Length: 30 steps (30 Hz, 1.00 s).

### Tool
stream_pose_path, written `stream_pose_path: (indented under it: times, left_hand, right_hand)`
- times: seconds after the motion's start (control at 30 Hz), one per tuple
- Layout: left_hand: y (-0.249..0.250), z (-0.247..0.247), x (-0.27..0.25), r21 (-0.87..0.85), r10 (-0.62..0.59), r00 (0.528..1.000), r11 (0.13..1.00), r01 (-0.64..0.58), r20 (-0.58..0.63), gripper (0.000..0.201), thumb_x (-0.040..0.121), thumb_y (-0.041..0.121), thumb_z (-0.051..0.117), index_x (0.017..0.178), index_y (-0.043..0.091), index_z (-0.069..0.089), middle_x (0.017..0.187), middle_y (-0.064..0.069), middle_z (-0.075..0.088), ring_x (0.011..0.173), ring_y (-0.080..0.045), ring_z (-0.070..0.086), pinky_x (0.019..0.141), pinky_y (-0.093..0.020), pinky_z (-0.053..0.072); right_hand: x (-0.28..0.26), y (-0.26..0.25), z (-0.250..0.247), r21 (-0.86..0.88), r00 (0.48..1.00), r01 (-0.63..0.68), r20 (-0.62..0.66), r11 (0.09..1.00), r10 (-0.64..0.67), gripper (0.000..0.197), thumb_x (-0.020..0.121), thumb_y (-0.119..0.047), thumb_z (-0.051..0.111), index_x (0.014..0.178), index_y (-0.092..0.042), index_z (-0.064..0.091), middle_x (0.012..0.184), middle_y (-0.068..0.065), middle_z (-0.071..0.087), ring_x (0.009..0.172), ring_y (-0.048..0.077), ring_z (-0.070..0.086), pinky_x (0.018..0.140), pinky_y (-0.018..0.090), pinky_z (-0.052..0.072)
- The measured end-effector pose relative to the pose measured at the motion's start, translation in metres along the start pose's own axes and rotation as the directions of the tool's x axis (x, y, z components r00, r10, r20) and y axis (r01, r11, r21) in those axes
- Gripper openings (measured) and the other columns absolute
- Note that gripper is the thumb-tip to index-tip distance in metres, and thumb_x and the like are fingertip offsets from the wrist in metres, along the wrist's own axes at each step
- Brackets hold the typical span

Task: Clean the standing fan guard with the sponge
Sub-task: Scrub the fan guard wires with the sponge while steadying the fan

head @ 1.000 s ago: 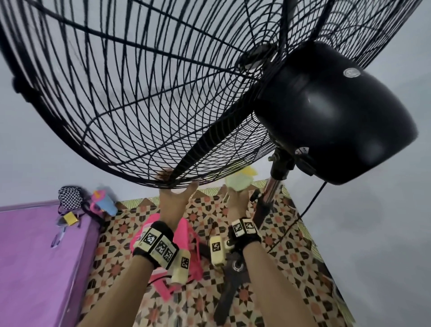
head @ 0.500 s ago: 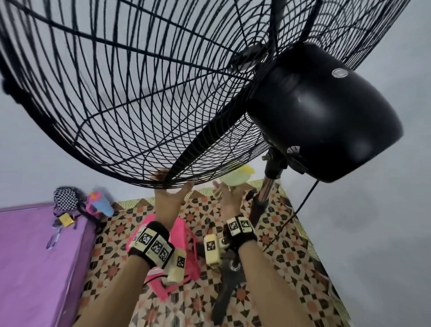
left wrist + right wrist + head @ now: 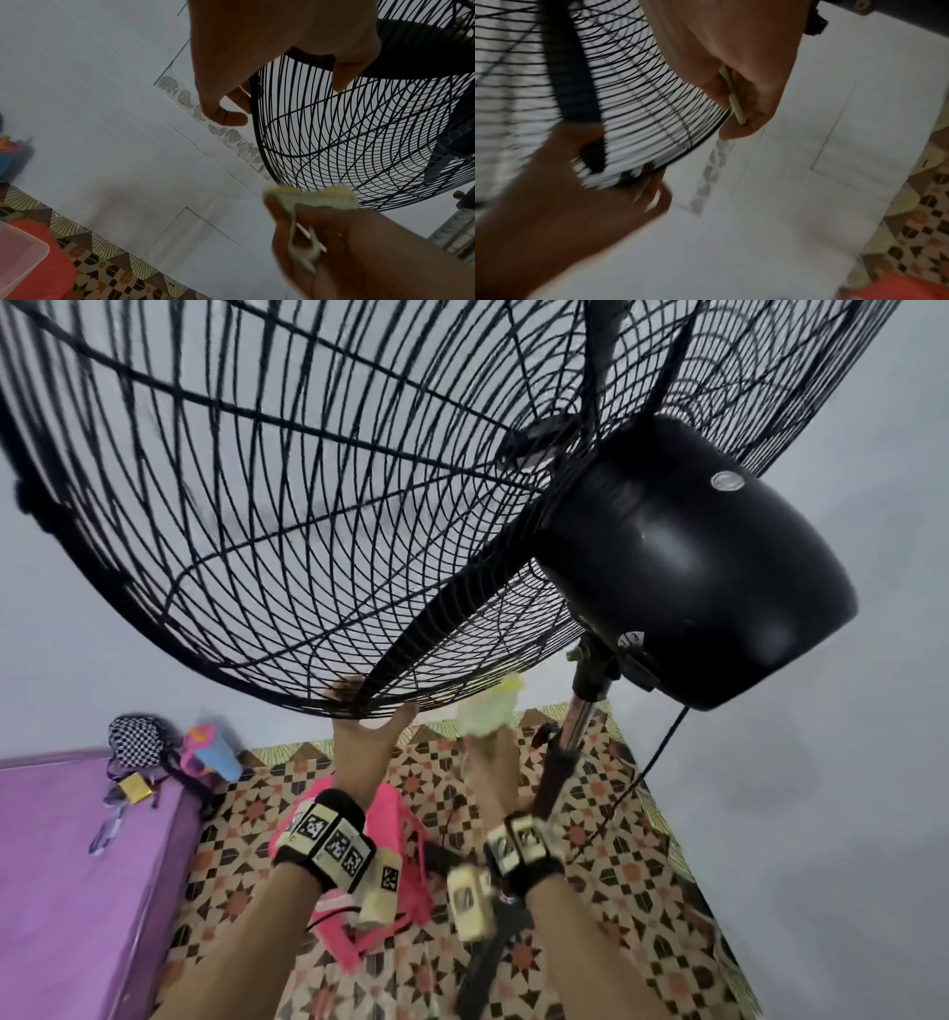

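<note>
- Left hand (image 3: 365, 747) grips bottom rim of guard (image 3: 287, 516); fingers (image 3: 345, 688) hooked over rim from far side, thumb up on near side.
- Right hand (image 3: 490, 762) pinches sponge (image 3: 488, 711), pale yellow-green, held up vs. guard's lower wires, just right of left hand's grip. Blurred in head view.
- Left wrist cam: sponge (image 3: 311, 198) sits between thumb and fingers of right hand (image 3: 359, 253), touching or just under the rim – can't tell which.
- Right wrist cam: right hand (image 3: 731, 71) clenched on sponge, only a thin edge of it showing; left hand (image 3: 577, 192) wrapped on rim of guard (image 3: 628, 91).
- Motor housing (image 3: 688, 567) up & right of sponge grip, close behind guard.
- Pole (image 3: 570, 747) just right of right hand; cord (image 3: 662, 752) hangs further right.
- Blade (image 3: 447, 613) inside guard, above left grip.
- Below hands: pink stool (image 3: 395, 819) on patterned floor (image 3: 616, 814).
- Far left: purple bed (image 3: 61, 865) w/ checkered bag (image 3: 136, 737), blue toy (image 3: 210, 752) beside it.
</note>
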<state>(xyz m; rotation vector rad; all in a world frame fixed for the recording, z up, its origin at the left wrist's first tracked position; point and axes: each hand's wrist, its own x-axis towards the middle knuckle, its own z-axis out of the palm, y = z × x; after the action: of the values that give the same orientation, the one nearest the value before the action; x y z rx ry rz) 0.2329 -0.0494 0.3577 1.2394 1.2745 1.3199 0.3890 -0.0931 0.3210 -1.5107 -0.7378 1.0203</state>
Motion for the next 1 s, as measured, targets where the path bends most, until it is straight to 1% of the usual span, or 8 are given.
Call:
stream_pose_path:
  times: [0.1,0.23,0.3,0.5,0.63,0.7,0.9,1.0]
  left_hand:
    - [0.002,0.001,0.000,-0.002,-0.005,1.000,1.000,0.005,0.003,0.095,0.064,0.059,0.083,0.146,0.023,0.051,0.147,0.006,0.057,0.136,-0.015,0.051,0.114,-0.040,0.040]
    - [0.002,0.003,-0.003,-0.006,-0.008,1.000,1.000,0.007,-0.014,0.077,0.079,0.035,0.088,0.144,0.018,0.052,0.146,0.003,0.057,0.133,-0.015,0.051,0.114,-0.038,0.038]
    - [0.002,0.003,-0.003,-0.011,-0.020,1.000,1.000,0.020,-0.020,0.077,0.080,0.034,0.089,0.144,0.018,0.051,0.145,0.003,0.057,0.133,-0.015,0.051,0.116,-0.042,0.038]
    - [0.015,0.005,-0.007,-0.017,-0.013,0.999,1.000,0.012,-0.045,0.086,0.064,0.056,0.085,0.136,0.019,0.056,0.137,0.001,0.063,0.130,-0.021,0.057,0.114,-0.054,0.044]
    - [0.017,0.005,-0.011,-0.015,-0.035,0.999,0.999,0.035,-0.018,0.093,0.064,0.059,0.086,0.142,0.020,0.053,0.143,0.002,0.060,0.133,-0.021,0.056,0.113,-0.057,0.046]
    - [0.019,0.006,-0.013,-0.017,-0.062,0.998,0.998,0.062,-0.014,0.097,0.064,0.059,0.086,0.145,0.022,0.048,0.147,0.001,0.055,0.136,-0.022,0.053,0.115,-0.055,0.043]
    - [0.001,-0.001,0.002,-0.030,-0.173,0.985,0.984,0.173,0.014,0.099,0.055,0.069,0.093,0.134,0.040,0.039,0.136,0.016,0.045,0.130,-0.031,0.057,0.100,-0.065,0.053]
    - [0.003,-0.001,-0.002,-0.014,-0.149,0.989,0.989,0.149,-0.003,0.093,0.064,0.058,0.093,0.137,0.041,0.039,0.137,0.017,0.045,0.130,-0.029,0.056,0.098,-0.066,0.053]
  right_hand:
    - [-0.039,0.019,-0.006,-0.125,0.987,0.056,0.156,0.991,-0.036,0.020,0.104,-0.023,0.058,0.123,-0.028,0.051,0.112,0.008,0.074,0.069,0.001,0.070,0.058,0.018,0.055]
    - [0.006,-0.015,-0.022,0.000,0.975,-0.004,-0.222,1.000,0.003,0.045,0.106,-0.017,0.055,0.148,-0.007,0.043,0.111,0.012,0.072,0.064,0.006,0.069,0.050,0.015,0.052]
    - [0.020,-0.024,-0.020,-0.025,0.975,0.028,-0.220,0.999,-0.033,0.043,0.107,-0.014,0.051,0.146,-0.001,0.040,0.110,0.015,0.070,0.063,0.002,0.068,0.050,0.014,0.051]
    - [-0.042,-0.004,-0.014,-0.246,0.988,0.082,0.148,0.966,-0.046,0.032,0.106,-0.013,0.053,0.137,-0.016,0.053,0.118,0.006,0.069,0.077,0.003,0.070,0.063,0.015,0.055]
    - [-0.005,-0.024,-0.040,-0.261,0.990,0.002,-0.133,0.965,-0.039,0.050,0.106,-0.017,0.053,0.154,-0.007,0.039,0.135,0.021,0.063,0.113,0.033,0.068,0.084,0.030,0.053]
    - [0.011,-0.038,-0.044,-0.299,0.986,-0.019,-0.163,0.954,-0.031,0.058,0.106,-0.016,0.053,0.159,-0.007,0.031,0.146,0.016,0.055,0.127,0.032,0.059,0.095,0.027,0.046]
    - [-0.047,-0.007,-0.020,-0.326,0.979,0.168,0.164,0.930,-0.119,0.036,0.104,-0.019,0.056,0.139,-0.029,0.054,0.127,-0.005,0.065,0.109,0.020,0.069,0.091,0.041,0.061]
    - [-0.033,-0.017,-0.032,-0.276,0.990,0.116,-0.048,0.954,-0.134,0.028,0.103,-0.018,0.056,0.130,-0.025,0.058,0.126,0.003,0.066,0.113,0.027,0.068,0.096,0.039,0.057]
